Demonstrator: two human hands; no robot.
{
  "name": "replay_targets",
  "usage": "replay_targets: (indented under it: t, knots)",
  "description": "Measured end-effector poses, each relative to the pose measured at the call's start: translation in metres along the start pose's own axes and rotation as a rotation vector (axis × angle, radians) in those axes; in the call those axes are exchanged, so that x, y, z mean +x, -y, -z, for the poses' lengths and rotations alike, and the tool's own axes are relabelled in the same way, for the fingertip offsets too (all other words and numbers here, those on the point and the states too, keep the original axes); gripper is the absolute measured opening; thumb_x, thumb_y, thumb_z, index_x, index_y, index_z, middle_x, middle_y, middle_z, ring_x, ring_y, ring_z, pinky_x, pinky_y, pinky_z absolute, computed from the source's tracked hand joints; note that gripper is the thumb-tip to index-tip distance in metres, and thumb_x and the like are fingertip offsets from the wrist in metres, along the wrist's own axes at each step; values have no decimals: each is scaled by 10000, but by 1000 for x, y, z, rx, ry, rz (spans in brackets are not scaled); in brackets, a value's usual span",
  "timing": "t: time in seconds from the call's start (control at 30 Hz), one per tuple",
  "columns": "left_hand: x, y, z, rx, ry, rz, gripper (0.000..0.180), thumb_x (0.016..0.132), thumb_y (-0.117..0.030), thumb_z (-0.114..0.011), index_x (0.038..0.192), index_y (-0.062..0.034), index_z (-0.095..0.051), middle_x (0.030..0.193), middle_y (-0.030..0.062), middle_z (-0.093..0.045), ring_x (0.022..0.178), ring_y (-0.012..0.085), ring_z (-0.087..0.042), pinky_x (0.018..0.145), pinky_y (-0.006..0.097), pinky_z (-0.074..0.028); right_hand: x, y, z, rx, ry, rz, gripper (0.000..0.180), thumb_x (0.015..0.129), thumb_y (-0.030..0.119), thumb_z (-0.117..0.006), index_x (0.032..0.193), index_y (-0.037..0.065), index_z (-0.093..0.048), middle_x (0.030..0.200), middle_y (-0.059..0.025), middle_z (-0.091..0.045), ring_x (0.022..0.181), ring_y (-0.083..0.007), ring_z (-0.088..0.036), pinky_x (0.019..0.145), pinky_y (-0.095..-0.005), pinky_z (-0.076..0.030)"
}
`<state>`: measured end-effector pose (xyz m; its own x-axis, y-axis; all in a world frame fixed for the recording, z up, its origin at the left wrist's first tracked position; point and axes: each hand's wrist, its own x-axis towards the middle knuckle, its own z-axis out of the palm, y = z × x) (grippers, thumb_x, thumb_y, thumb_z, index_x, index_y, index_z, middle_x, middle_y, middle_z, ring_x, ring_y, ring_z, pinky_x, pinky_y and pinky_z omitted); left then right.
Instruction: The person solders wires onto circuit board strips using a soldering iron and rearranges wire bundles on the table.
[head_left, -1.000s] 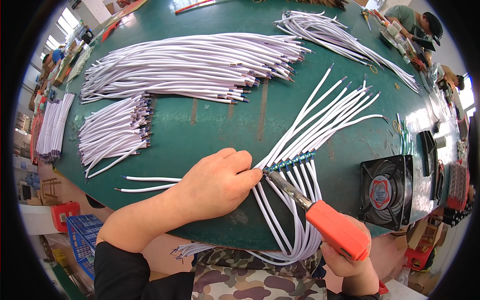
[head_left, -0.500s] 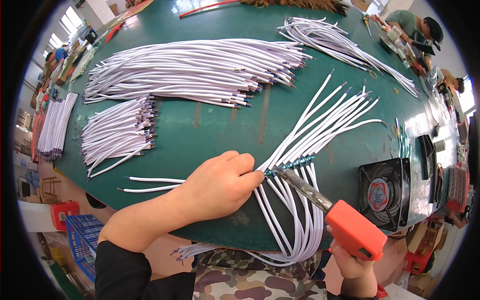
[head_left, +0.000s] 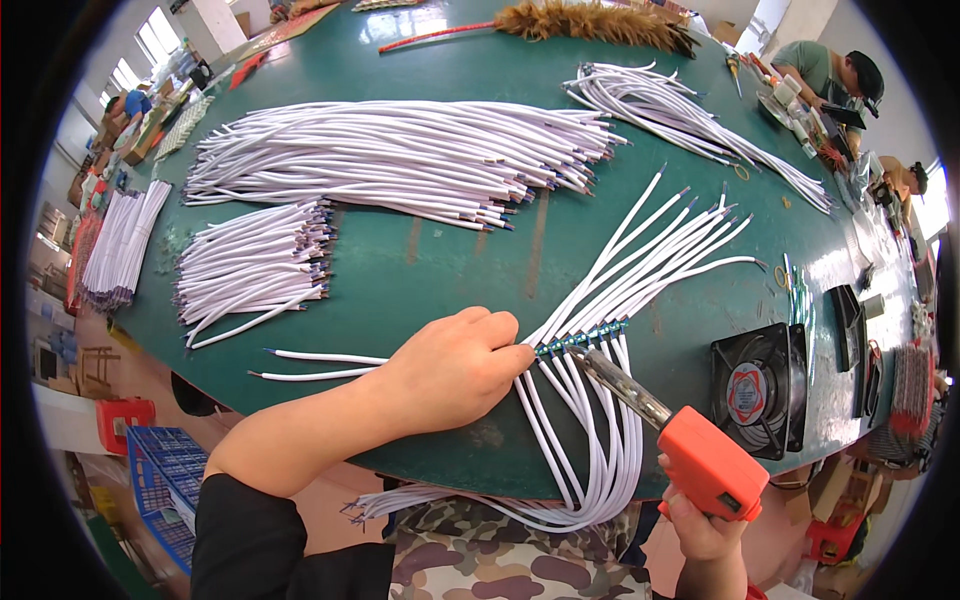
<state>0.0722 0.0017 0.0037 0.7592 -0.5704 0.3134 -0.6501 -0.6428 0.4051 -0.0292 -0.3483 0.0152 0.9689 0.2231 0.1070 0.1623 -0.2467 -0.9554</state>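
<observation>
From the head camera, your left hand [head_left: 455,365] is lying knuckles-up on the green table [head_left: 420,270], its fingers curled down and its fingertips [head_left: 515,355] pressing on a row of white cables [head_left: 640,265] right where their small blue-green sleeved joints [head_left: 580,340] are lining up side by side. The hand is mostly closed, pinning rather than wrapping the wires. Those cables are fanning out up and to the right across the table, while their lower ends are looping down over the near table edge toward your lap.

Your right hand [head_left: 705,530] is sitting low at the bottom right, closed around the orange grip of a soldering gun [head_left: 705,465]. Its metal barrel is slanting up and left, and its tip [head_left: 580,355] is sitting at the row of joints, just right of your left fingertips.

Two loose white wires [head_left: 320,365] are lying to the left of your left wrist. Farther back, a short bundle of white cables [head_left: 255,265] is resting on the left, a long wide pile [head_left: 400,160] is spreading across the middle, and another sheaf [head_left: 690,125] is lying toward the far right. A black square fan [head_left: 755,390] is standing near the right table edge, just beside the soldering gun. A feather duster [head_left: 590,22] is lying at the far edge. Other people are working at the upper right.
</observation>
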Motion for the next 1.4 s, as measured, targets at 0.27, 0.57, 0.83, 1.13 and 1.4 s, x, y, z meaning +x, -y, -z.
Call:
replay_targets:
  t: [0.27,0.57,0.83,1.13,1.4]
  knots:
    - [-2,0,3,36,3,-8,244,776,-50,-707,1020,-64,-711,874,65,-564,819,282,-593,716,410,-516,-10,1,-9,76,-104,-26,468,876,87,-681,1288,-100,-560,1119,-228,-710,622,-133,-615,565,-281,-522]
    - [-33,-16,35,119,17,69,266,806,-52,-707,1072,-52,-694,893,69,-581,822,287,-604,715,411,-524,-25,-12,-3,94,-200,-87,505,864,98,-708,1313,-75,-554,1137,-208,-710,678,-124,-630,614,-281,-534]
    - [-133,37,106,393,-137,523,259,809,-73,-729,1063,-57,-685,982,124,-662,897,338,-652,778,425,-542,-5,9,-4,163,-35,-30,475,881,-59,-657,1344,-63,-550,1167,-195,-696,666,-98,-592,566,-235,-482]
    - [-116,74,91,559,-167,299,245,812,-60,-735,1049,-50,-673,952,92,-664,899,315,-654,795,426,-541,-4,1,-7,111,45,89,513,891,-60,-678,1379,-56,-521,1235,-229,-677,675,-103,-598,575,-238,-489]
    - [-68,31,90,78,-174,243,387,900,56,-637,1250,-103,-687,931,84,-637,800,252,-643,724,325,-542,-12,2,-8,101,6,7,473,878,-67,-655,1338,-64,-543,1204,-217,-691,671,-104,-601,582,-235,-477]
